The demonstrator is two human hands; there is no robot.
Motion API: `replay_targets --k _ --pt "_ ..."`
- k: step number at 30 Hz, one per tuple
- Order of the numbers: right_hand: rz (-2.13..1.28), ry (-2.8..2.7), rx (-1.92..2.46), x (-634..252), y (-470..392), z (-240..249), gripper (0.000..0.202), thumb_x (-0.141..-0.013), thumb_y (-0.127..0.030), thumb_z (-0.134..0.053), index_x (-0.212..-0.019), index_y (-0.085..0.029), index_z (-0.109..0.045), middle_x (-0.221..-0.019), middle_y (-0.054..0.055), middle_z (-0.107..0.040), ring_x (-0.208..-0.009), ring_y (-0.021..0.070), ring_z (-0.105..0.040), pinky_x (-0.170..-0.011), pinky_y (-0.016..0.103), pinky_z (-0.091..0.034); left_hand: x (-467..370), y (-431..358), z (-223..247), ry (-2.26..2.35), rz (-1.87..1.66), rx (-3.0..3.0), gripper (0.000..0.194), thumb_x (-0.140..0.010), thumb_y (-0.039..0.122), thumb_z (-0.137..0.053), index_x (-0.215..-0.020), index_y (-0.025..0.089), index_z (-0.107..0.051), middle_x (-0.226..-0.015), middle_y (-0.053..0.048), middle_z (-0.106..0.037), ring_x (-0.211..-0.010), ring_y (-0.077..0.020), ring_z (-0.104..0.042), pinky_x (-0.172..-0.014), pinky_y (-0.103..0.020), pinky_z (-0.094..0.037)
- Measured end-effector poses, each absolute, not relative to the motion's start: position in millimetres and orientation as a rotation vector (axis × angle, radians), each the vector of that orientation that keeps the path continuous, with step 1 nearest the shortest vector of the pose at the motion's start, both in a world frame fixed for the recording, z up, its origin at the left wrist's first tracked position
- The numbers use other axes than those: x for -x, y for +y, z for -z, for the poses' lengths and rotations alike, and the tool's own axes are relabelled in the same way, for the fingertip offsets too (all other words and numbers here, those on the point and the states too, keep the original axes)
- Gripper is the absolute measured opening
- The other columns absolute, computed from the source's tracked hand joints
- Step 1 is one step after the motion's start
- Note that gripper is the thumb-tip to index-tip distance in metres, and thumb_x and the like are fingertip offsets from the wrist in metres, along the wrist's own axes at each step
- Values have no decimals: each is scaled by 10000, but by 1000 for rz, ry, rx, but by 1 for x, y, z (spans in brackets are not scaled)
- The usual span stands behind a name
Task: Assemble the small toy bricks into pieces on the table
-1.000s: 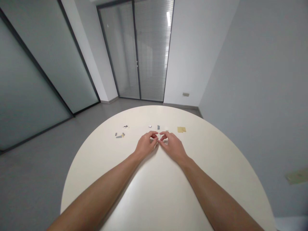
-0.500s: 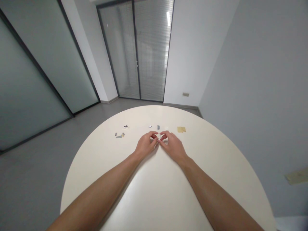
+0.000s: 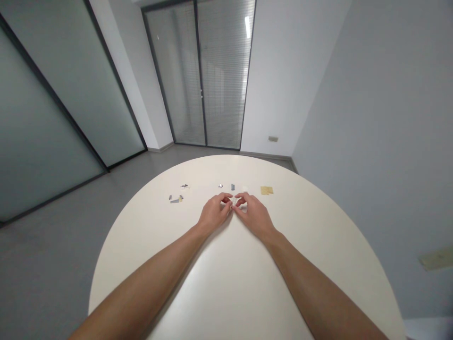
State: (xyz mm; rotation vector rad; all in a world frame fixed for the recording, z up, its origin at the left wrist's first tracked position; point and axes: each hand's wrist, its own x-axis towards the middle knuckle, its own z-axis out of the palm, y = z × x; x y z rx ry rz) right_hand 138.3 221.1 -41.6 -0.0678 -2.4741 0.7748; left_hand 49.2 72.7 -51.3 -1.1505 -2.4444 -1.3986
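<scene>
White piece is at the fingertips of both hands, low over the white table or on it; can't tell which. Small and mostly covered by fingers, so its exact shape is unclear. Looks knobbly on top.

Left hand: fingers curled, index arched over, thumb drawn in, partly closed on the piece's left side. Right hand: mirrors it, index and thumb bent in, partly closed on the right side. Grip is fingertip only, palms off the piece. The two hands face each other, very near at the tips; exact contact points too small to read.

Beyond the hands: blue-grey block just past the fingertips, silver bit left of it, faint pale bit to its right, then yellow sheets, overlapping, farther right.

Far left: dark bits, with grey bits nearer the wearer and a yellow bit among them. Both forearms come in from the near edge.
</scene>
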Motion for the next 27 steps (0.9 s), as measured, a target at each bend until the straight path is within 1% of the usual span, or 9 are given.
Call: replay_targets --k 6,9,22,27 --pt "-780 -2478 92 -139 221 40 217 -894 -292 -648 -1102 -275 -588 -911 -9 -711 -962 203 -628 -841 336 -461 -48 73 52 -2439 1399 1155 238 -885 200 -559 -1089 213 -681 -1001 -42 -740 -943 -185 -667 -895 -323 -511" --pt "-773 -2481 95 -140 221 40 199 -899 -303 -643 -1089 -273 -593 -909 -4 -710 -954 201 -630 -835 335 -463 -47 73 52 -2453 1394 1150 226 -873 186 -564 -1053 211 -699 -1009 -44 -744 -949 -187 -670 -893 -319 -513" --pt "-766 -2476 82 -138 222 42 199 -906 -304 -639 -1094 -265 -588 -928 9 -710 -951 206 -632 -837 342 -467 -48 73 51 -2456 1370 1162 213 -868 177 -564 -1012 204 -719 -1022 -44 -751 -962 -193 -671 -885 -321 -509" --pt "-779 -2473 92 -138 223 43 157 -923 -303 -623 -1069 -256 -592 -955 16 -706 -946 201 -633 -846 342 -471 -48 73 51 -2453 1349 1175 198 -874 182 -563 -989 208 -723 -1021 -38 -753 -975 -195 -670 -899 -327 -500"
